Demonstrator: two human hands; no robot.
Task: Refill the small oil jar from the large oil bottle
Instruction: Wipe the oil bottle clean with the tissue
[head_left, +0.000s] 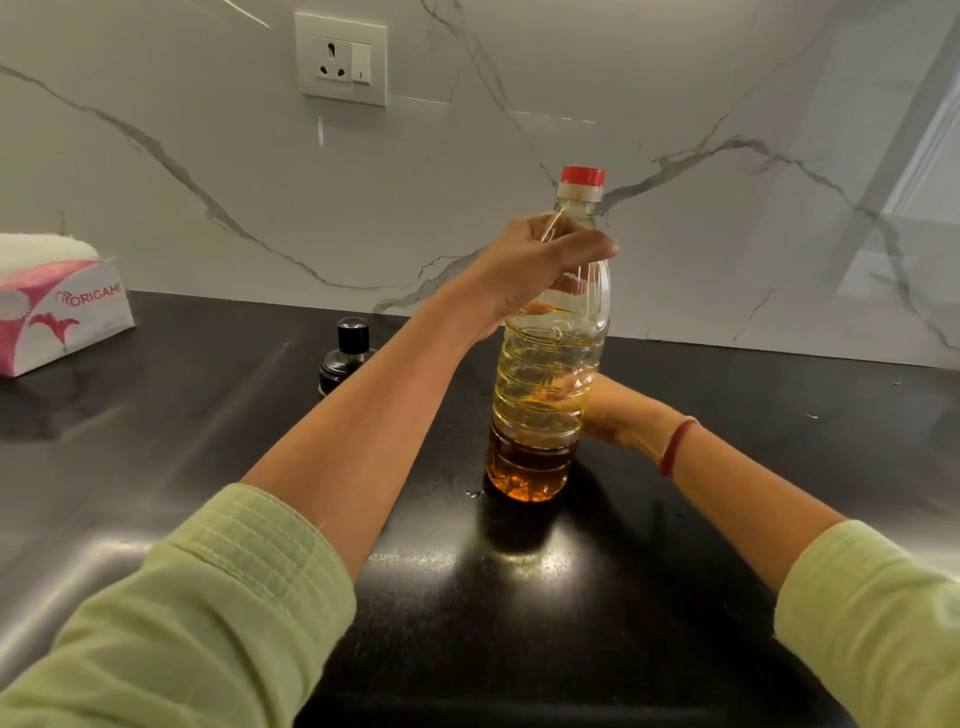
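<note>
A kitchen counter seen from above, over a person's two outstretched arms in pale green sleeves (182, 623).

Far left of the large oil bottle, a white and pink cardboard tissue box (62, 312) sits on the glossy black stone countertop (208, 441). It is printed with "ORIGAMI" in pink capitals beside a swirl logo, with a pink flower shape below. Up and to the left of the bottle, a white power socket (341, 58) with a switch is set in the white grey-veined marble wall (675, 104).

Nearer the bottle's left, the small oil jar (347, 353), dark glass with a black cap, stands on the counter. The left forearm crosses in front of it and hides its right side.

The left hand (535, 270) grips the bottle's shoulder, thumb and fingers curled round it just under the neck.

The large oil bottle (545, 364), clear ribbed plastic with no readable label, stands upright on the counter at centre, about two-thirds full of yellow oil. Its red screw cap (582, 176) is on.

The right hand (608, 410) holds the bottle's lower half from the right and behind, its fingers wrapped round and showing dimly through the plastic. A red thread band (675, 447) circles that wrist.
</note>
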